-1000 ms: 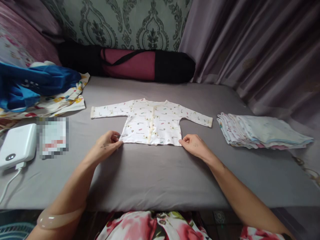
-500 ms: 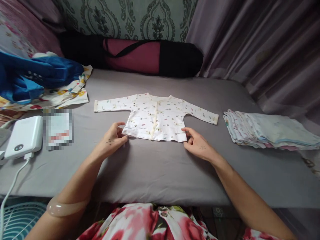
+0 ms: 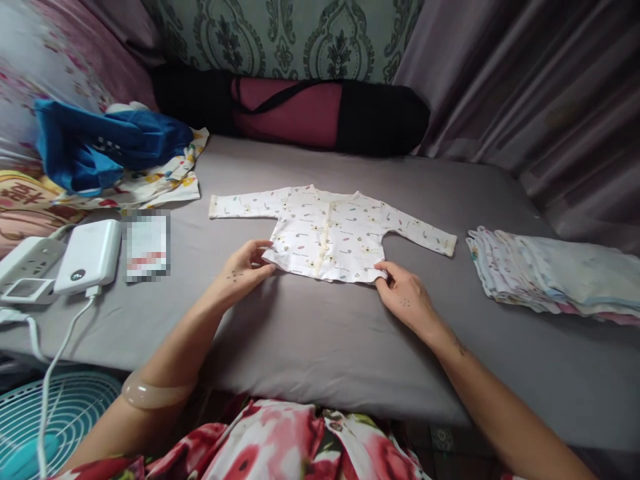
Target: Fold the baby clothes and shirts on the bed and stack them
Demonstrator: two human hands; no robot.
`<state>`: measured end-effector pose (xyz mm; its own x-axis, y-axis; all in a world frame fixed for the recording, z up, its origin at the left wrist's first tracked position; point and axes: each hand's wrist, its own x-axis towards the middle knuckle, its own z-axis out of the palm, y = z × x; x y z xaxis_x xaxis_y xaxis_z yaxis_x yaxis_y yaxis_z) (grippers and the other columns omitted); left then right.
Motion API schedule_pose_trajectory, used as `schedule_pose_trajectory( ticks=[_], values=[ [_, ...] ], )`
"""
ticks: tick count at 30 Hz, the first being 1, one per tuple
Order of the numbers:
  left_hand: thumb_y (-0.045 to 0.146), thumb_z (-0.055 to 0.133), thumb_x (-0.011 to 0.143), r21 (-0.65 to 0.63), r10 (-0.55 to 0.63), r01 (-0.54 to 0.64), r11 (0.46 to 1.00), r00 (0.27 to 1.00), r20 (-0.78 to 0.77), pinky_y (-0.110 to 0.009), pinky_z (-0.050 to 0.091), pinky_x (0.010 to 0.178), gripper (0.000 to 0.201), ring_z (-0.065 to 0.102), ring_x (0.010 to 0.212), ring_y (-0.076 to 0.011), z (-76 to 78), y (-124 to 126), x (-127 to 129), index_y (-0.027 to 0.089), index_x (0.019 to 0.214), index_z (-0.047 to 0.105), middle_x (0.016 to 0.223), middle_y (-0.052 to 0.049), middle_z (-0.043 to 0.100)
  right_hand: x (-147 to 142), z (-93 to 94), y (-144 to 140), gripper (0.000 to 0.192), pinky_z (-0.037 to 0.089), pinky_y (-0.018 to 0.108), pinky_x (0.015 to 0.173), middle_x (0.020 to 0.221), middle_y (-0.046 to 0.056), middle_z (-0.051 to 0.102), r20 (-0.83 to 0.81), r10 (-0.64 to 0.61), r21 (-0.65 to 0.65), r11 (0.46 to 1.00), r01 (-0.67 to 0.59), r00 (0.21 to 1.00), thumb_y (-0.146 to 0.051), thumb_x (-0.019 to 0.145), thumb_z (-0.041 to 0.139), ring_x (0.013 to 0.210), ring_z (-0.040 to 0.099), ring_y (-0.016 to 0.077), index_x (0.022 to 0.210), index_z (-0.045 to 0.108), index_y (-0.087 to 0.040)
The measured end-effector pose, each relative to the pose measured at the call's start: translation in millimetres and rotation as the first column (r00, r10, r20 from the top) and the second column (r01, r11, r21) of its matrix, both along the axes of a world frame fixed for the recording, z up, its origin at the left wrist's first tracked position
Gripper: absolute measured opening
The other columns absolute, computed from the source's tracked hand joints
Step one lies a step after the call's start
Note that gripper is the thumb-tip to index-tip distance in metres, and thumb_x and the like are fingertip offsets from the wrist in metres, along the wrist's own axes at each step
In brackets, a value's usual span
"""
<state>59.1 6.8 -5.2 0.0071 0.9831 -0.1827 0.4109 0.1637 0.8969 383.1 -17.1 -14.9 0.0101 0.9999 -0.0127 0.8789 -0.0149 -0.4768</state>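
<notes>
A small white baby shirt (image 3: 327, 233) with a scattered print and a cream button strip lies spread on the grey sheet, sleeves stretched out to both sides. At its lower left corner, my left hand (image 3: 245, 270) pinches the hem between thumb and fingers. The lower right corner is gripped by my right hand (image 3: 404, 293), its fingertips closed over the hem. Both corners are lifted slightly at the fingers.
A stack of folded baby clothes (image 3: 545, 273) sits at the right. Left are a white power bank (image 3: 90, 257), a power strip (image 3: 33, 260), a pixelated packet (image 3: 146, 245) and blue clothing (image 3: 115, 143). A long black-and-maroon bag (image 3: 290, 112) lies behind; a teal fan (image 3: 60, 413) stands below.
The view has shifted left, so everything appears further right. My right hand has closed its fingers on the shirt's corner; my left hand still holds the other corner.
</notes>
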Motion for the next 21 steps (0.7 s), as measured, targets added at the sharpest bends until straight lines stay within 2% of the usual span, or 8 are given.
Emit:
schedule_pose_trajectory(
  ticks=[6,9,11,14,19,21],
  values=[
    [0.038,0.057,0.075,0.077,-0.012,0.019,0.997,0.996,-0.085,-0.025,0.044,0.063,0.046,0.055,0.068,-0.0138,-9.0,5,1,0.017,0.116,0.059,0.084,-0.002,0.064,3,-8.3,2,0.037,0.042,0.030,0.069,0.092,0.005,0.071,0.083,0.024,-0.008,1.000,-0.023,0.996,-0.023,0.085,0.048,0.078,0.064,0.0208,0.118,0.064,-0.024],
    [0.037,0.053,0.079,0.119,-0.012,0.045,0.992,0.966,-0.260,-0.025,0.042,0.063,0.044,0.051,0.063,-0.0138,-17.1,7,1,0.019,0.120,0.058,0.076,0.001,0.060,0,-5.3,1,0.040,0.041,0.029,0.069,0.102,0.006,0.072,0.164,0.029,-0.022,0.999,-0.026,0.986,-0.021,0.085,0.048,0.086,0.066,0.0228,0.123,0.062,-0.025],
    [0.034,0.050,0.082,0.166,-0.023,0.098,0.981,0.913,-0.407,-0.026,0.042,0.066,0.043,0.052,0.066,-0.0154,-23.2,7,-3,0.022,0.123,0.057,0.076,0.001,0.059,-1,-1.3,0,0.042,0.040,0.029,0.068,0.110,0.007,0.072,0.213,0.042,-0.045,0.998,-0.033,0.976,-0.019,0.086,0.047,0.089,0.066,0.0233,0.126,0.059,-0.025],
    [0.032,0.048,0.085,0.204,-0.081,0.228,0.952,0.831,-0.551,-0.028,0.043,0.073,0.044,0.057,0.075,-0.0189,-29.2,6,-15,0.025,0.128,0.053,0.088,-0.003,0.063,2,2.8,-2,0.044,0.040,0.029,0.067,0.117,0.007,0.070,0.272,0.084,-0.065,0.995,-0.069,0.959,-0.018,0.088,0.046,0.092,0.066,0.0245,0.130,0.056,-0.024],
    [0.027,0.046,0.084,0.216,-0.155,0.360,0.907,0.765,-0.625,-0.032,0.044,0.083,0.048,0.060,0.089,-0.0235,-31.0,9,-28,0.026,0.131,0.052,0.114,-0.008,0.065,9,3.8,-2,0.044,0.040,0.030,0.068,0.121,0.009,0.067,0.322,0.157,-0.074,0.987,-0.140,0.934,-0.018,0.090,0.044,0.096,0.066,0.0253,0.134,0.050,-0.022],
    [0.026,0.046,0.083,0.182,-0.189,0.393,0.901,0.735,-0.652,-0.033,0.044,0.083,0.046,0.060,0.091,-0.0246,-33.9,12,-31,0.027,0.128,0.055,0.115,-0.008,0.064,7,5.6,-4,0.044,0.039,0.030,0.068,0.119,0.009,0.068,0.360,0.159,-0.078,0.987,-0.140,0.919,-0.016,0.090,0.043,0.094,0.067,0.0245,0.133,0.050,-0.021]
  ],
)
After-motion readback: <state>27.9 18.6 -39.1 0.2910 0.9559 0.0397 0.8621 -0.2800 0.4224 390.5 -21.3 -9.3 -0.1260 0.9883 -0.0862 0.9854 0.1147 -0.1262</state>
